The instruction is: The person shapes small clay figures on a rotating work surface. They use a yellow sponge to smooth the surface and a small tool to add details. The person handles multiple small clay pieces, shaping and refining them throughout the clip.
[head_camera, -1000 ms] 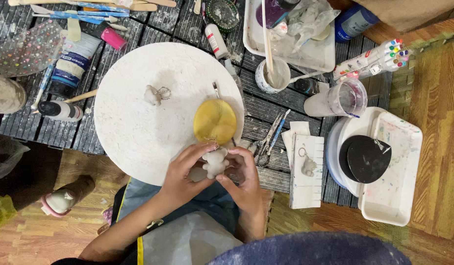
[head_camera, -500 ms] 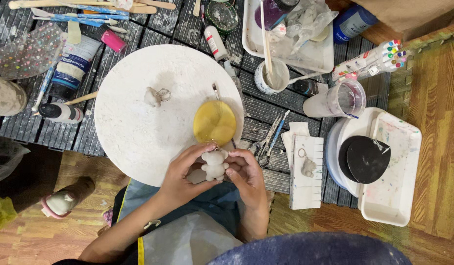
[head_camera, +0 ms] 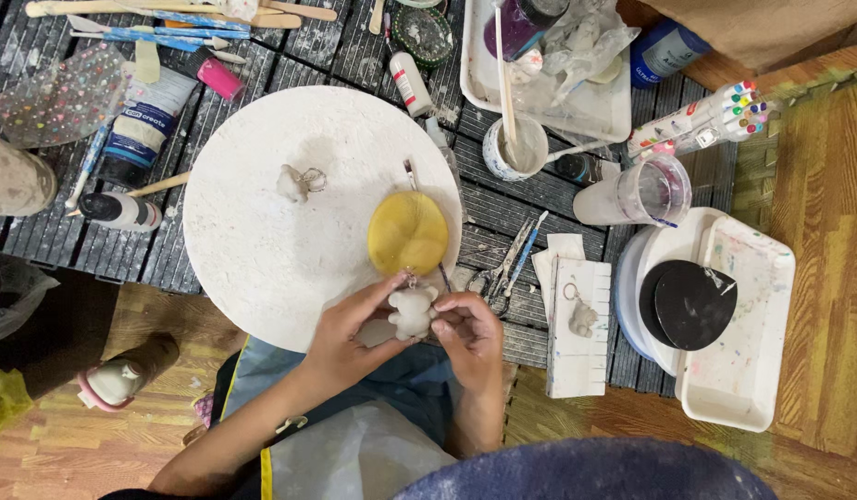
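A: Report the state of each grip.

B: Your left hand [head_camera: 350,338] and your right hand [head_camera: 470,335] are both closed around one small white bear-shaped figure [head_camera: 412,311]. The left grip supports it from the left and below, with the thumb laid across its lower body. The right grip pinches its right side with curled fingers.

A: Where is the figure located?

B: You hold it in the air at the near edge of the round white board [head_camera: 262,231], just in front of your apron [head_camera: 354,435]. A small metal loop protrudes from the figure's top. That loop sits just below the yellow disc [head_camera: 408,231], which lies on the board's right side.

A: What surrounds the work area?

B: A second small white figure with a wire ring [head_camera: 294,181] lies on the board, well apart from your hands. The board rests on a dark slatted tabletop [head_camera: 530,199]. Just right of your right hand lie scissors [head_camera: 503,278] and a white block [head_camera: 577,333] carrying a third small figure. Further right stand a clear cup [head_camera: 646,193], a bundle of markers [head_camera: 706,116] and a white tray with a black disc [head_camera: 692,304]. Paint tubes [head_camera: 137,130] lie to the left of the board.
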Action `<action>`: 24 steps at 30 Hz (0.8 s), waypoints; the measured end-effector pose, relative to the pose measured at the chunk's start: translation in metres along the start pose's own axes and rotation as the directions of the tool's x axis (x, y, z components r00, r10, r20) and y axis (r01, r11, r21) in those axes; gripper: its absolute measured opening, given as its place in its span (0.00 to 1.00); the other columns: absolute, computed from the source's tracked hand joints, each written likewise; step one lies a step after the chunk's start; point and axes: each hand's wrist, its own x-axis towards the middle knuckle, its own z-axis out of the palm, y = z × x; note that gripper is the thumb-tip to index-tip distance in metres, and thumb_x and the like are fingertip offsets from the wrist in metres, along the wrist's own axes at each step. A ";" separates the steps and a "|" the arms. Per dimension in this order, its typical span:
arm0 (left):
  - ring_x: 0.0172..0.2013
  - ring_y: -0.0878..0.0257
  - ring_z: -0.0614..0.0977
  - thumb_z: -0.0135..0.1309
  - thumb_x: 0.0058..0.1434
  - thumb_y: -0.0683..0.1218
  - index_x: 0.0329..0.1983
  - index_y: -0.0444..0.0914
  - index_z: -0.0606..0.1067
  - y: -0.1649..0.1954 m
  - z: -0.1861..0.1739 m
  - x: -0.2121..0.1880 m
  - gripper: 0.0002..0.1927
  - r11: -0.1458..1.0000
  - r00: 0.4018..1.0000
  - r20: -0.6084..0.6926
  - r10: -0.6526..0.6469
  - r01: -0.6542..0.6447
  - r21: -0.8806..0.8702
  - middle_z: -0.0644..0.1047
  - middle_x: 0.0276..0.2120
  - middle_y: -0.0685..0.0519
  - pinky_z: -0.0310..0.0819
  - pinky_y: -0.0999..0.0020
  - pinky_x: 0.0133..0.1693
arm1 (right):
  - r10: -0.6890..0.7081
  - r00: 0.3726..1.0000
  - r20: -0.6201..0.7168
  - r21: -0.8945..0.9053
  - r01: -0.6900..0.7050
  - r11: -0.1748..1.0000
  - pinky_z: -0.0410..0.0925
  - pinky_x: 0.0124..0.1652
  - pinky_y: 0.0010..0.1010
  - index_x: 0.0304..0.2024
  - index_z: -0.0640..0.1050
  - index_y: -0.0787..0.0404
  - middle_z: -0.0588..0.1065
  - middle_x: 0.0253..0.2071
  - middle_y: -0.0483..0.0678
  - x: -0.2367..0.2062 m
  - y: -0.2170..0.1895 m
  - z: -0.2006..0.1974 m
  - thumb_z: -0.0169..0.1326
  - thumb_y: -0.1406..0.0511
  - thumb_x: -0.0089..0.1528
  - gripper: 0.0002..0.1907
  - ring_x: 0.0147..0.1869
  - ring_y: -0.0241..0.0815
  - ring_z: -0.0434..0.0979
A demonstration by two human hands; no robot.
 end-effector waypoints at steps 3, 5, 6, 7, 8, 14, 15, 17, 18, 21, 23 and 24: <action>0.52 0.59 0.85 0.69 0.55 0.39 0.71 0.39 0.66 -0.002 0.000 -0.002 0.41 0.997 0.999 0.014 0.045 -0.046 0.055 0.78 0.60 0.46 0.82 0.67 0.50 | -0.021 1.000 -0.017 -0.044 0.021 0.999 0.72 0.50 0.26 0.49 0.74 0.69 0.77 0.46 0.50 -0.005 0.003 -0.001 0.55 0.79 0.65 0.10 0.50 0.36 0.78; 0.50 0.60 0.86 0.69 0.54 0.39 0.70 0.39 0.67 -0.004 -0.001 -0.004 0.40 0.998 1.000 0.025 0.003 -0.005 0.055 0.79 0.59 0.46 0.82 0.67 0.49 | -0.040 0.998 -0.046 -0.089 0.036 0.995 0.72 0.50 0.26 0.48 0.75 0.69 0.77 0.46 0.52 -0.006 0.004 -0.001 0.55 0.80 0.65 0.10 0.49 0.37 0.79; 0.53 0.59 0.84 0.68 0.55 0.38 0.71 0.38 0.66 -0.005 0.000 -0.004 0.40 1.000 1.000 0.022 0.004 -0.004 0.004 0.78 0.59 0.45 0.82 0.66 0.51 | -0.047 0.998 -0.050 -0.088 0.042 0.995 0.73 0.50 0.27 0.47 0.76 0.69 0.78 0.46 0.52 -0.006 0.004 -0.001 0.55 0.80 0.65 0.09 0.49 0.37 0.79; 0.55 0.58 0.83 0.67 0.56 0.37 0.71 0.38 0.65 -0.006 0.001 -0.004 0.40 0.999 1.000 0.018 0.005 -0.004 -0.046 0.77 0.60 0.44 0.81 0.65 0.53 | -0.054 0.997 -0.054 -0.086 0.049 0.995 0.73 0.50 0.27 0.47 0.76 0.69 0.78 0.46 0.52 -0.006 0.004 -0.001 0.55 0.79 0.65 0.09 0.49 0.37 0.79; 0.57 0.57 0.81 0.66 0.57 0.37 0.72 0.37 0.64 -0.007 0.001 -0.004 0.40 0.995 1.000 0.014 0.005 -0.004 -0.097 0.77 0.61 0.44 0.80 0.64 0.55 | -0.061 0.996 -0.058 -0.085 0.056 0.995 0.73 0.49 0.27 0.47 0.76 0.69 0.78 0.46 0.52 -0.004 0.003 0.000 0.56 0.79 0.65 0.09 0.49 0.37 0.80; 0.58 0.58 0.81 0.65 0.59 0.38 0.73 0.38 0.56 -0.009 0.005 -0.005 0.43 0.983 0.997 -0.071 -0.043 0.030 -0.180 0.77 0.61 0.46 0.78 0.65 0.55 | -0.014 0.999 0.030 0.088 0.011 0.996 0.73 0.57 0.29 0.59 0.68 0.64 0.76 0.54 0.51 0.007 -0.012 0.014 0.55 0.72 0.66 0.19 0.57 0.39 0.79; 0.58 0.58 0.81 0.65 0.58 0.37 0.72 0.39 0.60 -0.009 0.006 -0.005 0.40 0.997 0.998 -0.063 -0.018 0.014 -0.073 0.77 0.61 0.46 0.79 0.65 0.55 | -0.012 0.999 0.039 0.068 0.009 0.998 0.72 0.57 0.29 0.60 0.67 0.65 0.75 0.56 0.52 0.008 -0.014 0.018 0.56 0.73 0.64 0.23 0.59 0.40 0.78; 0.59 0.56 0.81 0.64 0.56 0.36 0.68 0.39 0.67 -0.006 0.006 -0.006 0.36 0.990 0.999 -0.039 0.027 -0.021 0.143 0.77 0.61 0.45 0.79 0.64 0.55 | -0.006 0.998 0.056 0.029 0.005 1.000 0.72 0.57 0.29 0.63 0.64 0.66 0.73 0.58 0.52 0.008 -0.018 0.025 0.59 0.75 0.62 0.29 0.61 0.41 0.76; 0.59 0.56 0.81 0.64 0.57 0.36 0.69 0.38 0.67 -0.005 0.006 -0.006 0.35 0.994 0.999 -0.012 0.033 -0.031 0.107 0.76 0.62 0.45 0.78 0.64 0.56 | 0.020 1.000 0.013 0.006 -0.020 1.000 0.73 0.54 0.30 0.63 0.66 0.66 0.74 0.57 0.53 0.009 -0.019 0.026 0.60 0.76 0.61 0.29 0.58 0.42 0.77; 0.61 0.56 0.79 0.62 0.59 0.36 0.68 0.35 0.66 -0.002 0.003 -0.005 0.33 0.999 0.999 0.017 0.042 -0.042 -0.006 0.73 0.63 0.45 0.76 0.64 0.58 | 0.049 0.995 -0.083 -0.046 -0.053 0.998 0.76 0.49 0.31 0.61 0.69 0.69 0.76 0.55 0.55 0.010 -0.019 0.028 0.61 0.77 0.60 0.27 0.55 0.44 0.79; 0.60 0.57 0.78 0.60 0.60 0.35 0.66 0.33 0.67 -0.001 0.002 -0.005 0.30 0.995 0.999 -0.030 0.032 -0.034 -0.093 0.72 0.64 0.44 0.75 0.64 0.58 | 0.005 0.994 -0.108 -0.066 -0.013 0.998 0.77 0.51 0.33 0.60 0.70 0.69 0.76 0.57 0.56 0.011 -0.018 0.027 0.61 0.77 0.60 0.26 0.57 0.44 0.79; 0.60 0.58 0.79 0.58 0.62 0.35 0.64 0.33 0.69 -0.001 0.002 -0.004 0.26 0.986 0.999 -0.053 -0.008 -0.001 -0.166 0.74 0.62 0.45 0.76 0.65 0.58 | 0.011 0.994 -0.107 -0.038 -0.015 0.999 0.76 0.51 0.33 0.60 0.70 0.70 0.76 0.56 0.56 0.011 -0.017 0.026 0.61 0.77 0.60 0.26 0.57 0.44 0.79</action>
